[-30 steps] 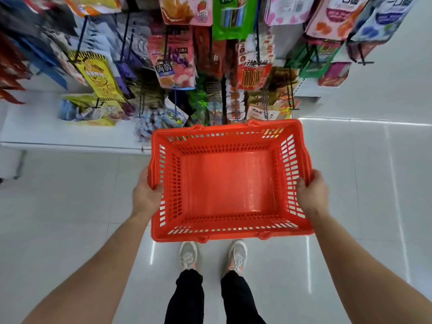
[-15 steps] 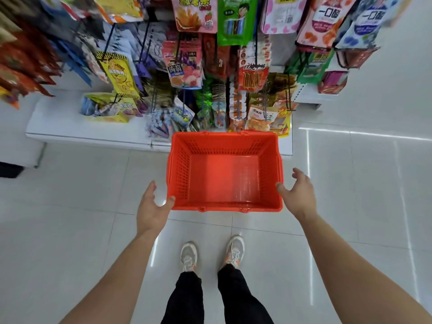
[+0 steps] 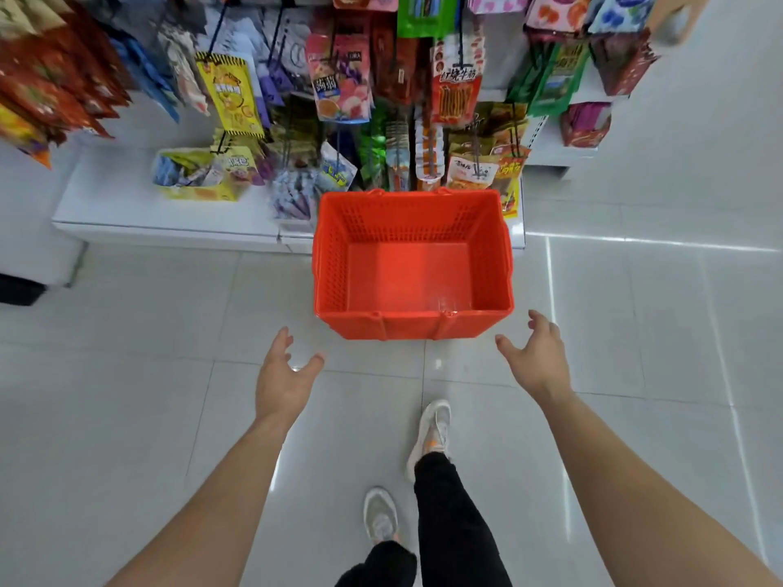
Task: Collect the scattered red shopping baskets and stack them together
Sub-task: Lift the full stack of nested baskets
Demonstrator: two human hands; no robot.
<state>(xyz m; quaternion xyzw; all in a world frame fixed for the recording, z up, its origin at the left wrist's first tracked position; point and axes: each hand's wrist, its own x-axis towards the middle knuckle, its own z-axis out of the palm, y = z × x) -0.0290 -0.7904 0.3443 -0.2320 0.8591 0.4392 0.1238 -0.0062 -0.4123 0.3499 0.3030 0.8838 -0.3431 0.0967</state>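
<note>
A red shopping basket (image 3: pixel 413 264) stands upright and empty on the white tiled floor, its far side against the base of a snack rack. My left hand (image 3: pixel 284 377) hovers below and left of the basket, fingers spread, holding nothing. My right hand (image 3: pixel 537 358) is off the basket's near right corner, also spread and apart from it. No other red basket shows in this view.
A rack of hanging snack packets (image 3: pixel 339 78) rises behind the basket on a low white shelf base (image 3: pixel 169 222). A yellow box of packets (image 3: pixel 199 175) sits on that base. My feet (image 3: pixel 430 434) stand on the tiles behind the basket.
Both hands let go of the basket, which went down onto the floor by the rack. My hands have drawn back from its sides and I have stepped back.
</note>
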